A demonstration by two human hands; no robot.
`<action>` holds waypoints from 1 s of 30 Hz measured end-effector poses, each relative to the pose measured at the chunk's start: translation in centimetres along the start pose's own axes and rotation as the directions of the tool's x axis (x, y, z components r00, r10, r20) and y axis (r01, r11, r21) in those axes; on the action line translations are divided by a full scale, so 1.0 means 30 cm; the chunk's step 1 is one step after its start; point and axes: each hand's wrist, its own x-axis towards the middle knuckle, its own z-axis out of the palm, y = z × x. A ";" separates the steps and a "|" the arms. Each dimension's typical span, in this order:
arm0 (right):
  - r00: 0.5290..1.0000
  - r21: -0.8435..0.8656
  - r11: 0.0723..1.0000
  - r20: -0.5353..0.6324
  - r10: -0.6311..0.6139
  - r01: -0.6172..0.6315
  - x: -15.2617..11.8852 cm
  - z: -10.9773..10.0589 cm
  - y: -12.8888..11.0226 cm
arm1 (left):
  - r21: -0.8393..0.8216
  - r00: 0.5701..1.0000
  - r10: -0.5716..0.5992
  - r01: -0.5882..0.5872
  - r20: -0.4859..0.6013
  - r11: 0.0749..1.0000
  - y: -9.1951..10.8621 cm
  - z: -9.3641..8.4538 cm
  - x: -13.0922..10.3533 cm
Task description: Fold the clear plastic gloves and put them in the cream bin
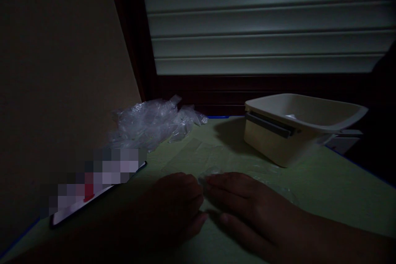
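A clear plastic bag [198, 156] lies spread flat on the pale green tabletop, and its near edge bunches up between my two hands. My left hand [177, 202] is closed with its fingers curled at that bunched edge; the exact grip is hard to see in the dim light. Close beside it, my right hand [247, 202] rests on the plastic with fingers stretched forward and the thumb apart. The fingertips of both hands almost meet at the crumpled bit of film.
A heap of crumpled clear plastic bags [151, 121] sits at the back left. In front of it lies a dark-edged tablet or phone [102, 189], its screen blurred. A cream bin with a grey handle [278, 140] stands back right. Behind is a dark-framed slatted panel [262, 29].
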 end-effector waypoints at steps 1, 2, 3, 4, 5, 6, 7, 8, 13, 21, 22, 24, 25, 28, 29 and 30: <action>0.999 -0.011 1.000 0.050 0.012 -0.011 0.000 0.000 -0.001 | 0.001 1.000 -0.005 0.005 0.005 1.000 0.000 0.000 0.002; 0.996 -0.028 0.999 0.090 0.024 -0.022 -0.001 0.000 -0.002 | 0.002 1.000 -0.005 0.005 0.016 1.000 0.001 -0.001 0.004; 0.993 -0.047 0.998 0.115 0.035 -0.029 -0.003 0.000 -0.002 | 0.004 1.000 0.001 -0.001 0.029 1.000 0.001 -0.002 0.006; 0.991 -0.067 0.997 0.123 0.042 -0.034 -0.003 0.000 -0.001 | 0.010 0.999 0.006 -0.006 0.040 1.000 0.001 -0.003 0.008; 0.992 -0.082 0.996 0.120 0.048 -0.038 -0.003 -0.001 0.001 | 0.013 0.999 0.010 -0.011 0.050 1.000 0.001 -0.005 0.010; 0.993 -0.095 0.995 0.108 0.051 -0.040 -0.002 -0.003 0.003 | 0.011 0.998 0.013 -0.014 0.056 1.000 0.001 -0.006 0.011; 0.994 -0.106 0.993 0.093 0.054 -0.044 0.000 -0.006 0.006 | 0.003 0.998 0.014 -0.014 0.055 1.000 0.000 -0.008 0.011; 0.995 -0.117 0.992 0.081 0.059 -0.049 0.003 -0.011 0.009 | -0.012 0.998 0.012 -0.012 0.058 1.000 -0.001 -0.008 0.010; 0.987 -0.197 0.971 0.056 0.148 -0.134 0.015 -0.033 0.028 | -0.071 0.997 -0.004 0.009 0.072 0.997 -0.005 -0.008 0.008; 0.996 -0.148 0.989 0.090 -0.005 0.018 -0.002 -0.004 0.056 | -0.075 0.999 -0.042 0.042 0.009 0.996 -0.004 0.003 0.002; 0.994 -0.141 0.990 0.109 0.021 -0.005 -0.004 -0.002 0.056 | -0.088 0.999 -0.041 0.041 0.006 0.995 -0.007 0.005 0.001; 0.992 -0.136 0.990 0.112 0.059 -0.043 -0.003 -0.004 0.053 | -0.115 0.999 -0.039 0.039 0.007 0.993 -0.012 0.007 0.000; 0.992 -0.135 0.989 0.103 0.067 -0.053 0.000 -0.008 0.051 | -0.127 0.999 -0.035 0.036 0.009 0.991 -0.014 0.006 0.000; 0.994 -0.140 0.986 0.055 0.097 -0.089 0.009 -0.018 0.053 | -0.145 1.000 -0.018 0.022 0.025 0.989 -0.017 0.000 0.004; 0.992 -0.151 0.981 0.033 0.125 -0.119 0.012 -0.019 0.057 | -0.145 0.999 -0.015 0.019 0.032 0.989 -0.017 -0.002 0.006; 0.987 -0.169 0.973 0.009 0.162 -0.158 0.014 -0.020 0.063 | -0.144 0.999 -0.016 0.022 0.040 0.989 -0.017 -0.003 0.006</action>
